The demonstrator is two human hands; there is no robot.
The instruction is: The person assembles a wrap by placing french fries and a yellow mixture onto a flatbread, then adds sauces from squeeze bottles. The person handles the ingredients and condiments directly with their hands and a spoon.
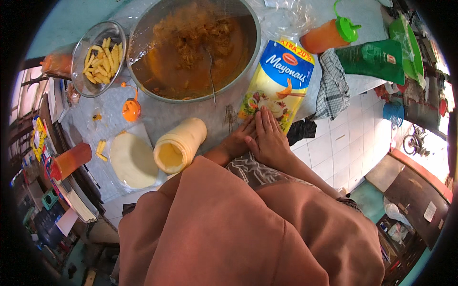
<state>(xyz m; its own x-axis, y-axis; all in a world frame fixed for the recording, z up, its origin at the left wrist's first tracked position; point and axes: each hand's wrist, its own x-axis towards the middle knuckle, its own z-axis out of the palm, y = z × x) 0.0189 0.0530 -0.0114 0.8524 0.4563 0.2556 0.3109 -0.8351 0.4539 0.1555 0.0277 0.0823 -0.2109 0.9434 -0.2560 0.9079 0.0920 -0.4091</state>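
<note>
A large yellow and blue pouch of mayonnaise (281,66) lies on the table in front of me. My right hand (269,133) rests flat on its near end, fingers stretched out together. Beside it, my left hand (241,138) also lies against the pouch's near edge, its fingers extended and partly covered by the right hand. To the left, an uncapped squeeze bottle (191,133) lies tilted, its open mouth toward me and pale yellow sauce inside. Its likely match, an orange nozzle cap (131,110), sits apart on the table.
A big metal pot (257,38) of brown stew with a spoon stands at the back. Nearby are a wire strainer (78,83) of fries, round pale wrappers (133,159), a red sauce bottle (71,161), a green-capped bottle (324,37), a checked cloth (330,90) and a green pouch (372,59).
</note>
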